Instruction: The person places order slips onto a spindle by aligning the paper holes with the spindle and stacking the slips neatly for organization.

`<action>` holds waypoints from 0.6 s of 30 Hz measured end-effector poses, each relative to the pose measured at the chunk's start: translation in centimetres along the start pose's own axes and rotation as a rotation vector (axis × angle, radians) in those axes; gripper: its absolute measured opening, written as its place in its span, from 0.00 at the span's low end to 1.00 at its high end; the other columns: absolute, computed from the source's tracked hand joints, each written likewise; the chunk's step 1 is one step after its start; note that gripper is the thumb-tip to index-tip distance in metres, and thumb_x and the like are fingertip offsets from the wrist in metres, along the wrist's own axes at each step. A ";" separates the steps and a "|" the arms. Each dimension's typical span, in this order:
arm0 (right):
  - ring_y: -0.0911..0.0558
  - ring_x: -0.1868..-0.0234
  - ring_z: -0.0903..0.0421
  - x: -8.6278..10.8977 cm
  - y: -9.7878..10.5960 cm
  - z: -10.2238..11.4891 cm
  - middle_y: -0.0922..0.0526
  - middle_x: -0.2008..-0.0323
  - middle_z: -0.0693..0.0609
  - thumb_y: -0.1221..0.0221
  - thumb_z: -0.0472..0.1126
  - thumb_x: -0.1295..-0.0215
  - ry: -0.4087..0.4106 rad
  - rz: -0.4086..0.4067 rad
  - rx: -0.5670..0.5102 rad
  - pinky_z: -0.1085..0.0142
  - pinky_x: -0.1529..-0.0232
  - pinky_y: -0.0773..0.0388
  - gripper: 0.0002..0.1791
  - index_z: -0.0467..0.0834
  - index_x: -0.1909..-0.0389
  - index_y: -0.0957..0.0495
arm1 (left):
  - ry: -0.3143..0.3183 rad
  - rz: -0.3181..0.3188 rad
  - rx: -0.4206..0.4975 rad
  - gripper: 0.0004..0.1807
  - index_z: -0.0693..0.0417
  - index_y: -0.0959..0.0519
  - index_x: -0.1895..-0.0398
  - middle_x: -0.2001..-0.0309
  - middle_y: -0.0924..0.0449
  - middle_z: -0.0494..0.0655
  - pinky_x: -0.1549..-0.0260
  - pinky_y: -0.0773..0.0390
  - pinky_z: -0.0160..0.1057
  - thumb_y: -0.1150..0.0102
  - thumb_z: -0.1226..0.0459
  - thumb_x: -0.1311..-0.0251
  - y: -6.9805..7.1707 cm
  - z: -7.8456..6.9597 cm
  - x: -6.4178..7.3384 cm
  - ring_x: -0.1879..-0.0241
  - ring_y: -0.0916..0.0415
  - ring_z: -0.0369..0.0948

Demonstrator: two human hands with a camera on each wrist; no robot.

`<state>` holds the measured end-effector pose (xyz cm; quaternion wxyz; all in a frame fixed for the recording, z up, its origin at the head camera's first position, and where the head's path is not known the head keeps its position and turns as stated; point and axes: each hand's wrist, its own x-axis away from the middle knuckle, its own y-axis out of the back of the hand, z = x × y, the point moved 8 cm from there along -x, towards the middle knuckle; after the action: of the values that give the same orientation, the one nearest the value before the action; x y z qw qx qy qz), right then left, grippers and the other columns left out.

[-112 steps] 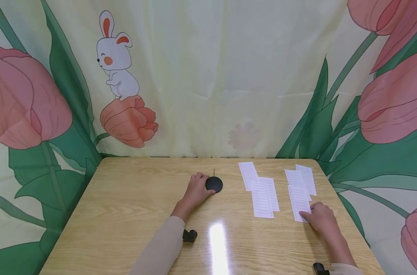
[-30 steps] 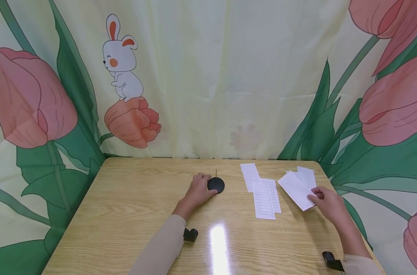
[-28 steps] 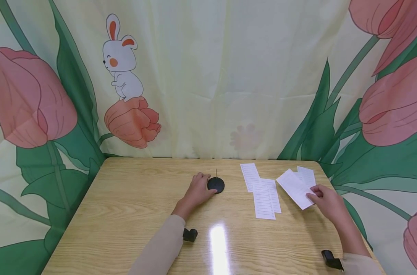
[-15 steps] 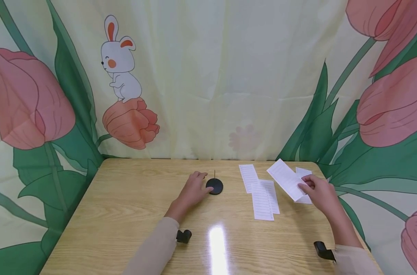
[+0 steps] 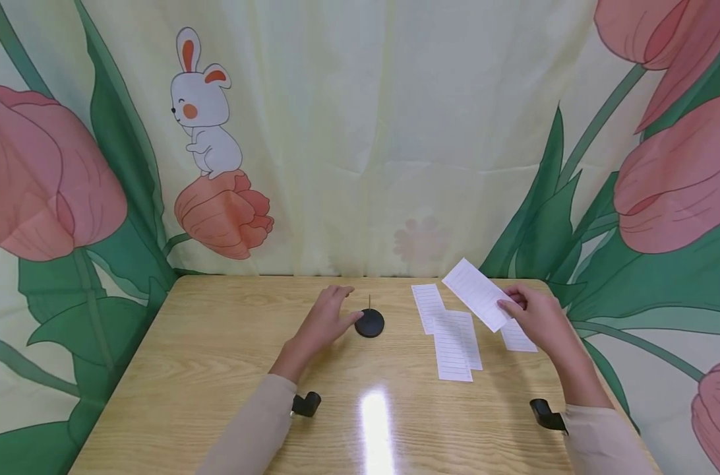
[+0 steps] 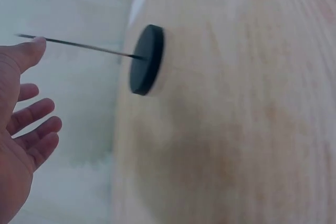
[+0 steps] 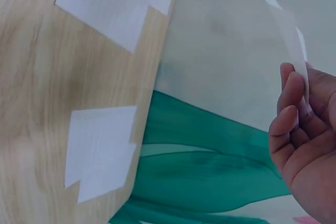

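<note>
A receipt spike with a round black base [image 5: 369, 324] and a thin upright rod stands near the table's far edge. My left hand [image 5: 320, 323] hovers just left of it with fingers spread and thumb tip close to the base. In the left wrist view the thumb overlaps the rod [image 6: 86, 46], while the other fingers hang relaxed. Between thumb and fingertips my right hand [image 5: 538, 318] pinches a white printed paper slip [image 5: 474, 290] by its lower right end, raised above the table. Seen from the right wrist, this slip [image 7: 286, 30] appears nearly edge-on.
Several lined paper slips [image 5: 453, 349] lie overlapped right of the spike. More slips [image 5: 519, 338] lie under the right hand, partly hidden by the held one. The wooden table [image 5: 217, 369] ends at a flower-printed curtain [image 5: 336, 198].
My right hand has lifted a slip off the right-hand group and carried it left and toward the curtain. My left hand has released the spike's base, spreading its fingers and drawing slightly left.
</note>
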<state>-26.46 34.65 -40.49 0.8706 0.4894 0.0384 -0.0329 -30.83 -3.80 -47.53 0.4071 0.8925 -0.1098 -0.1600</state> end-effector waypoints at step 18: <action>0.19 0.62 0.50 -0.8 -1.9 6.1 0.13 0.59 0.42 0.36 0.39 0.28 0.140 0.015 -0.107 0.69 0.66 0.23 0.14 0.36 0.47 0.18 | -0.215 -0.175 0.001 0.19 0.59 0.20 0.40 0.47 0.18 0.54 0.44 0.20 0.50 0.37 0.58 0.28 5.5 -5.3 -0.5 0.44 0.22 0.49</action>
<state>-27.23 28.51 -38.85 0.8909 0.4435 0.0974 0.0098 -29.67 -3.53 -39.96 0.3772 0.8765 -0.0747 -0.2896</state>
